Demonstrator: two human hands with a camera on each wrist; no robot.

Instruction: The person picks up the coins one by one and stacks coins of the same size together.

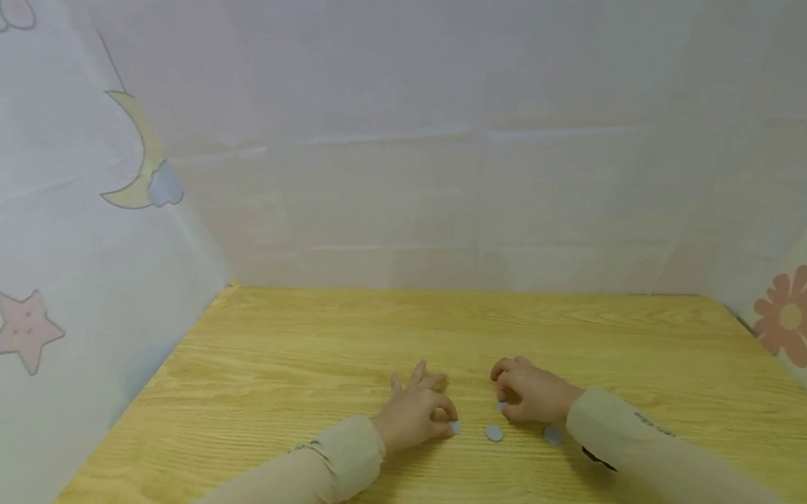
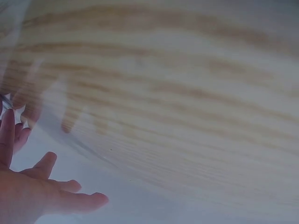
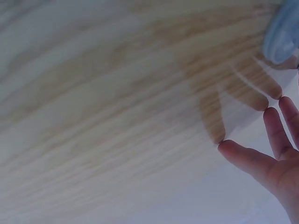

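In the head view my left hand (image 1: 416, 413) pinches a small pale disc (image 1: 455, 427) at its edge between thumb and forefinger, low over the table. Its other fingers are spread out, as the left wrist view also shows for the left hand (image 2: 28, 198). My right hand (image 1: 537, 393) has its fingers bent down round another pale disc (image 1: 501, 405), mostly covered by the thumb and forefinger. Several fingertips of the right hand (image 3: 275, 163) touch the tabletop in the right wrist view. Between the hands lies a third flat disc (image 1: 494, 433).
One more pale disc (image 1: 553, 435) lies below the right wrist, near the cuff. The wood-grain table (image 1: 288, 330) reaches back to a pale cloth wall (image 1: 459, 166). Side walls carry a printed moon (image 1: 136, 152), a star (image 1: 27, 330) and a flower (image 1: 791, 316).
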